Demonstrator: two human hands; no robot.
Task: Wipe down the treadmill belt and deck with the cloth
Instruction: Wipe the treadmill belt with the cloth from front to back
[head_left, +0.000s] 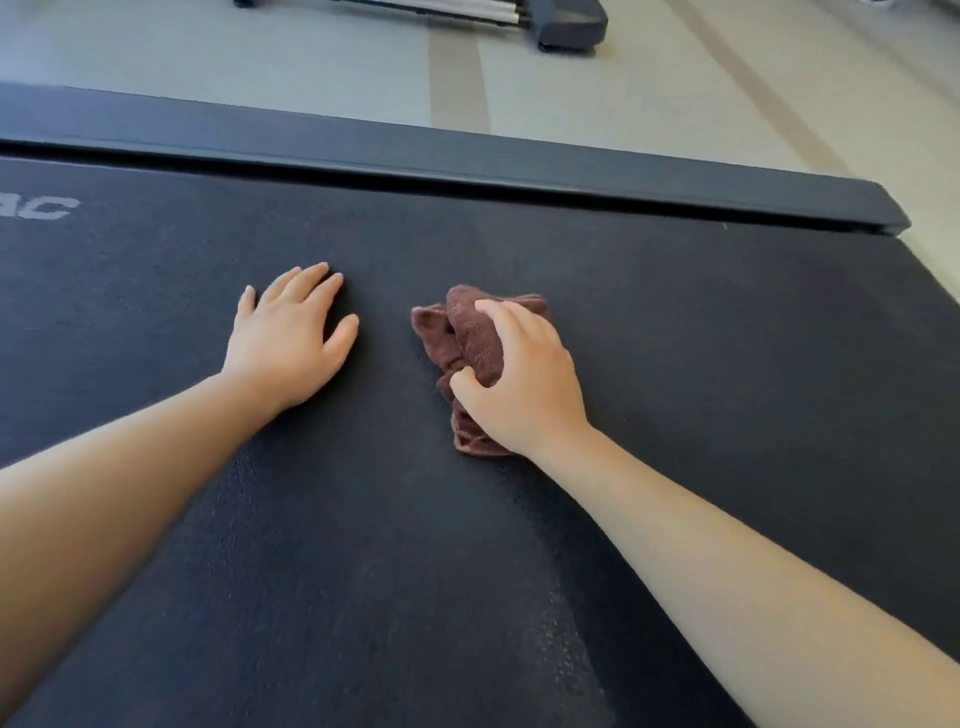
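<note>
The black treadmill belt (701, 364) fills most of the view, with a dark side rail of the deck (467, 156) running along its far edge. A crumpled brown cloth (470, 332) lies on the belt near the middle. My right hand (524, 384) presses down on the cloth, fingers curled into its folds. To the left of it, my left hand (291, 338) rests flat on the belt with fingers spread, holding nothing. A fainter streak (561, 623) shows on the belt under my right forearm.
Beyond the rail is a pale grey floor (260, 57) with a tan stripe. The base of another machine (566, 23) stands at the top edge. Grey lettering (39, 208) marks the belt at the far left.
</note>
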